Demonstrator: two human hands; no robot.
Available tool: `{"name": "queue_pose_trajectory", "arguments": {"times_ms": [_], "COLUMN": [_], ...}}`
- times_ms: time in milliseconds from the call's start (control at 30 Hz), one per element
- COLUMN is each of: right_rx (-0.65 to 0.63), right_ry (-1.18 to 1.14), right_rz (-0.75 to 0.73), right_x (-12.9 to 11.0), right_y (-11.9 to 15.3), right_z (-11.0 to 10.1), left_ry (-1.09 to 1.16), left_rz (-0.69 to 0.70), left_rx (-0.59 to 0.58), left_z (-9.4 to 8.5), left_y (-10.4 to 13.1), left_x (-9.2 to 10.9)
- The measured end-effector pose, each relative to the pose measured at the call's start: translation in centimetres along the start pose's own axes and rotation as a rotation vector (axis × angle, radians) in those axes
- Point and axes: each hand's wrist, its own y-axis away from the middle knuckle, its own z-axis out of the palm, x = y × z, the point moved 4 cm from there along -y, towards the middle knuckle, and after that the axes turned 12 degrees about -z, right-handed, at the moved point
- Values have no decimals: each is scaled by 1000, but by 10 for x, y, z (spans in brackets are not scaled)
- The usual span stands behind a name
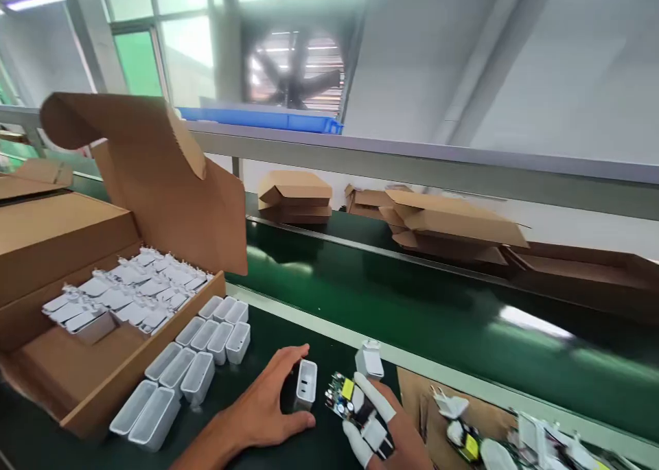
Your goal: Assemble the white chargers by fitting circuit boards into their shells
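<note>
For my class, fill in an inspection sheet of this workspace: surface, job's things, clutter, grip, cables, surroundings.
Surface: dark green work surface, beside a glossy green belt.
Job's things: single white open-topped plastic casing; circuit board with a yellow block.
Clutter: grouped white open-topped plastic casings; open brown cardboard box of white plastic pieces; jumbled white plastic parts and boards on brown cardboard.
Grip: left hand spread around the single casing, contact unclear; right hand, with white finger covers, holds the board.
Cables: nothing seen.
Surroundings: long blue plastic tray, grey shelf, brown cardboard boxes, large dark fan.
</note>
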Motion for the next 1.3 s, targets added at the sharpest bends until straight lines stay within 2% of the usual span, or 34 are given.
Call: {"name": "queue_pose_trajectory", "arguments": {"times_ms": [167, 333, 433, 533, 633, 767, 833, 1067, 1300], "right_rx": [51, 113, 166, 176, 142, 21, -44, -73, -204], "right_ry": [-1, 25, 47, 33, -24, 7, 24, 35, 97], "right_rz": [4, -41, -46, -28, -56, -178, -212, -225, -207], "right_x": [-18, -30, -30, -29, -34, -49, -54, -50, -55], "right_y": [0, -1, -1, 2, 3, 0, -3, -1, -4], "right_z": [-1, -6, -6, -3, -1, -5, -7, 5, 4], "left_ry": [17, -126, -120, -58, -42, -155, -180, -163, -151], "left_rz": [23, -85, -92, -104, -114, 148, 220, 232, 229], "left_rx": [-5, 151, 109, -16, -91, -2, 44, 66, 75], "left_z": [11, 13, 11, 14, 20, 24, 24, 23, 23], "left_y": [5, 3, 6, 8, 9, 11, 12, 12, 14], "left_x": [-2, 0, -1, -5, -6, 7, 9, -1, 2]}}
